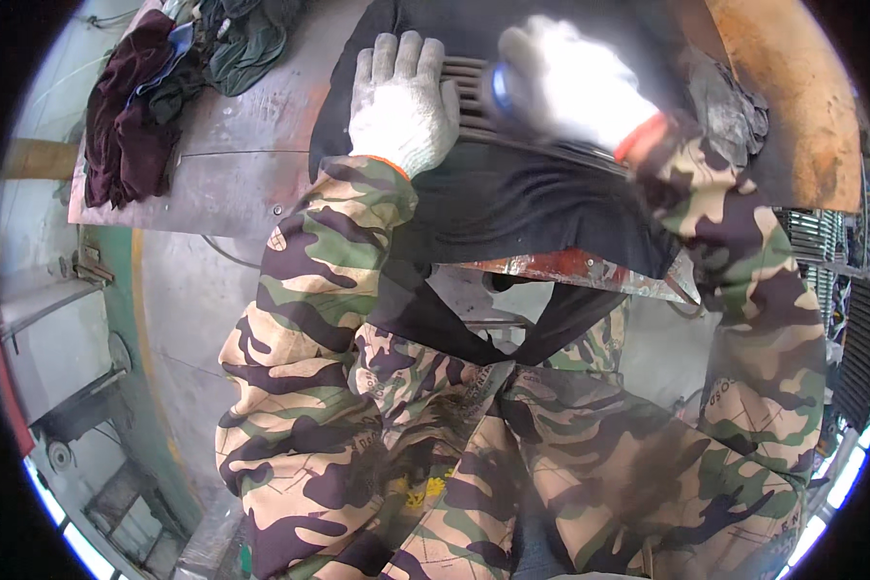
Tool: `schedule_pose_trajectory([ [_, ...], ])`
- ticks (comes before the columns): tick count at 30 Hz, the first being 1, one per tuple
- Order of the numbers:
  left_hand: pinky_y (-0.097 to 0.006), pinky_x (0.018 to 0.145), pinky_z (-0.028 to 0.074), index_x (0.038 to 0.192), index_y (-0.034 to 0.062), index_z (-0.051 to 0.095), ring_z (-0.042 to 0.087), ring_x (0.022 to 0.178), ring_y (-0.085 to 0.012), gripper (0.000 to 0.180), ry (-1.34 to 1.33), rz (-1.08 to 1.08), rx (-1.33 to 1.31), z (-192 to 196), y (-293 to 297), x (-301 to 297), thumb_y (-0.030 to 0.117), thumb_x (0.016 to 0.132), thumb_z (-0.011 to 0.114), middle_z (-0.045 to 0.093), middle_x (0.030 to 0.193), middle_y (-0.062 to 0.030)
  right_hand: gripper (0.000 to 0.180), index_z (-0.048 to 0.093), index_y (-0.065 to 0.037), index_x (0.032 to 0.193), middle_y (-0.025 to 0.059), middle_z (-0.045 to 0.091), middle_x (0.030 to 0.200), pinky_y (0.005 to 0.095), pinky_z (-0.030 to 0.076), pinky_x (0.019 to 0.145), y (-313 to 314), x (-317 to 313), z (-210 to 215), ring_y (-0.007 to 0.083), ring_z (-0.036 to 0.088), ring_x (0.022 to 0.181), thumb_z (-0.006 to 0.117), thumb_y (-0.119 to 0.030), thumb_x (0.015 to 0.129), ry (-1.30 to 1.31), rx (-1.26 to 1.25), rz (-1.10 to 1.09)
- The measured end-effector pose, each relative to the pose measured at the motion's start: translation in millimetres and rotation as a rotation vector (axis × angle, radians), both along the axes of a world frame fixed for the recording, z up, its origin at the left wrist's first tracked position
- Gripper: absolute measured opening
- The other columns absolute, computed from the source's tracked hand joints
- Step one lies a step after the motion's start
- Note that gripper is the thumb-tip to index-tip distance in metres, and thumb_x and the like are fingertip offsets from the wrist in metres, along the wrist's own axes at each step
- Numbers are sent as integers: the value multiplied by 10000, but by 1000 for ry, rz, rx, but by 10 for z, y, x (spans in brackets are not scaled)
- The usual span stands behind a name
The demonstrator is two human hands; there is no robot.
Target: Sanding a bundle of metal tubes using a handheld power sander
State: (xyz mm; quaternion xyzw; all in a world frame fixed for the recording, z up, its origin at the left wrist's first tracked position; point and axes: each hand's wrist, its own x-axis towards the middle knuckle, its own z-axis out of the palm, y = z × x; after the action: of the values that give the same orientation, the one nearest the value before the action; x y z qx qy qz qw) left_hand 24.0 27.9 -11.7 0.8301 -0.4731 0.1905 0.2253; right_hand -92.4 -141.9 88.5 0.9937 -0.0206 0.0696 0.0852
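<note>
My left hand, in a white and grey work glove, lies flat with fingers stretched out on the left end of a row of slim metal bars. My right hand, gloved too and smeared by motion, is over the bars to the right. Its fingers are closed round a blurred thing with a blue edge, whose kind I cannot make out. Beneath the bars a black cloth is spread over the table and hangs over its near edge. My hand and forearm hide part of the bars' right side.
Dark red and green rags are heaped on the metal tabletop at the left. A crumpled grey cloth sits at the right beside a rust-brown board. More metal bars are stacked beyond my right arm.
</note>
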Motion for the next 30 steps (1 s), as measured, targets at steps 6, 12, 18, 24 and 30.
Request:
schedule_pose_trajectory([
  [6, -543, 1134, 437, 1360, 40, 632, 563, 1317, -450, 460, -61, 68, 37, -84, 333, 189, 234, 943, 657, 638, 1389, -205, 211, 654, -45, 874, 205, 668, 835, 564, 582, 650, 8, 539, -265, 420, 699, 769, 652, -253, 908, -322, 37, 171],
  [12, -538, 1119, 439, 1341, 49, 641, 559, 1308, -437, 424, -51, 6, -57, -84, -124, 43, 244, 965, 639, 642, 1362, -193, 304, 707, -77, 1180, 240, 708, 1123, 569, 610, 853, 11, -72, -24, 416, 733, 1038, 605, -275, 973, 13, 22, 44],
  [18, -494, 1058, 457, 1303, 79, 658, 584, 1238, -347, 376, -96, 116, 37, -93, -2, 260, 259, 975, 625, 653, 1287, -112, 341, 701, -78, 1177, 212, 700, 1093, 560, 610, 837, 19, 297, -80, 408, 723, 999, 610, -343, 982, 77, 29, -84],
  [24, -496, 1057, 459, 1310, 80, 668, 597, 1232, -348, 384, -190, 115, -15, -139, -153, 332, 270, 979, 623, 672, 1295, -115, 254, 685, -70, 1095, 225, 687, 1034, 573, 609, 776, 104, 210, -22, 430, 718, 959, 619, -278, 966, -3, 56, -28],
  [30, -503, 1049, 474, 1268, 78, 696, 613, 1224, -364, 346, -164, 131, -12, -136, -180, 329, 274, 992, 630, 693, 1273, -122, 220, 648, -51, 865, 205, 656, 822, 557, 575, 601, 61, -58, 46, 398, 694, 730, 678, -262, 920, -211, 38, 197],
])
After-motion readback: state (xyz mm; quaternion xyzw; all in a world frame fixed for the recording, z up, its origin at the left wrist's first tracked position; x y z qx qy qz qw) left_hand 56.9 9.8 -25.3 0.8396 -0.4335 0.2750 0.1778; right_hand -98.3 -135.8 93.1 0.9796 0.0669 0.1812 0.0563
